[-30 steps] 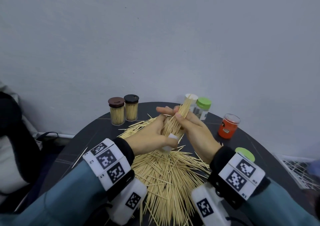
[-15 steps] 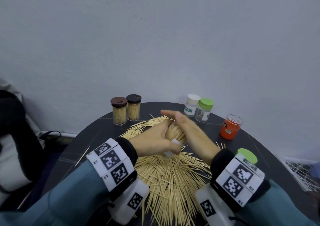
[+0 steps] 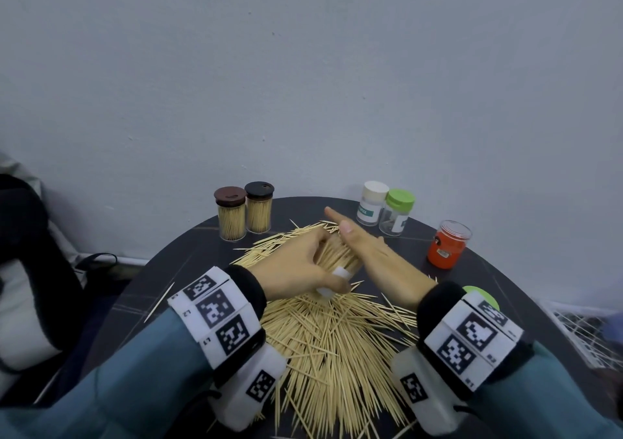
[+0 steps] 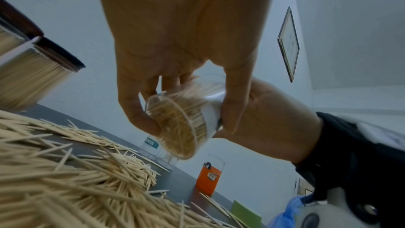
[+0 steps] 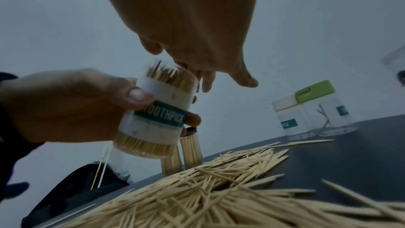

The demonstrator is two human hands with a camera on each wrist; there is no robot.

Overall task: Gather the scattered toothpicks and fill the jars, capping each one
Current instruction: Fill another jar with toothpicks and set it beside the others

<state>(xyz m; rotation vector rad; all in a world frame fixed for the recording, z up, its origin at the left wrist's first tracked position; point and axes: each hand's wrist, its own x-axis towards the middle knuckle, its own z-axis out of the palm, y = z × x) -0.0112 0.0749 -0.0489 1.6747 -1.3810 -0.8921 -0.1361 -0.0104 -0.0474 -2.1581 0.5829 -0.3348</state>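
My left hand (image 3: 303, 266) grips a clear jar (image 5: 157, 115) with a teal TOOTHPICK label, held tilted above the pile. The jar is packed with toothpicks, whose ends show through its clear base (image 4: 175, 127). My right hand (image 3: 367, 253) lies flat with straight fingers across the jar's mouth and touches the toothpick tips there. The hand hides the jar's mouth in the head view. A big heap of loose toothpicks (image 3: 337, 344) covers the dark round table (image 3: 161, 290) below both hands.
Two capped, full jars, brown lid (image 3: 231, 214) and black lid (image 3: 259, 207), stand at the back left. A white-capped jar (image 3: 371, 204) and a green-capped jar (image 3: 396, 212) stand back right. An open orange jar (image 3: 448, 246) and a loose green lid (image 3: 480, 296) are at right.
A second ago my right hand held a tall bundle of toothpicks sticking up out of the jar. The bundle has gone down into it, and the hand has flattened over the mouth.
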